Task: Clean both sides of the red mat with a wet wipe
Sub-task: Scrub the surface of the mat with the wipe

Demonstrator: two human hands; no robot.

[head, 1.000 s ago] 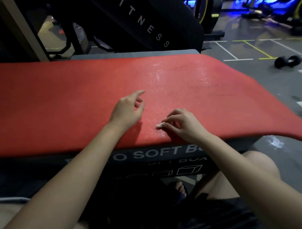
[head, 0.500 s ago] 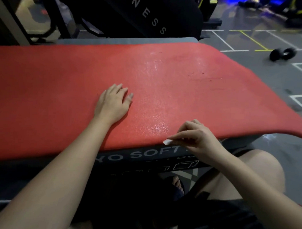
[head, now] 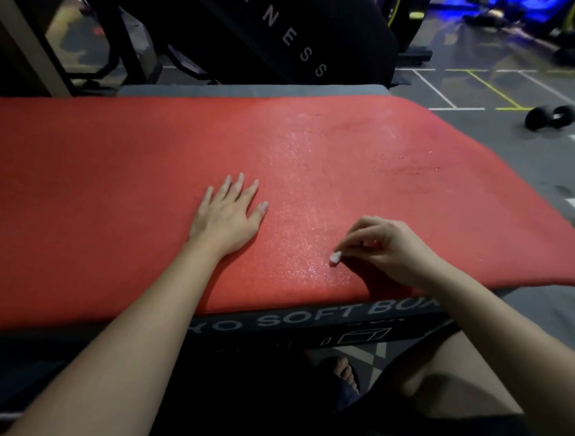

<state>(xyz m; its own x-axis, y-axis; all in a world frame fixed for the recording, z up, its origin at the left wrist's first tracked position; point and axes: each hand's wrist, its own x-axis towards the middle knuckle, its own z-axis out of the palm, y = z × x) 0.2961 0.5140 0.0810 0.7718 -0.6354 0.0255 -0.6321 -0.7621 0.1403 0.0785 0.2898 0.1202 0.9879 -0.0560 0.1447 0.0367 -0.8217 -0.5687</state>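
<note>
Red mat (head: 117,185) lies on a soft box (head: 308,319) (surface glistens). L hand (head: 229,215) flat w/ fingers spread; R hand (head: 389,247) pinches small white wipe (head: 334,258) onto mat.

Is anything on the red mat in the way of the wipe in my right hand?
Only your left hand, lying flat on the mat left of the wipe your right hand pinches. Toward the far edge and the right end, nothing visible lies on it.
</note>
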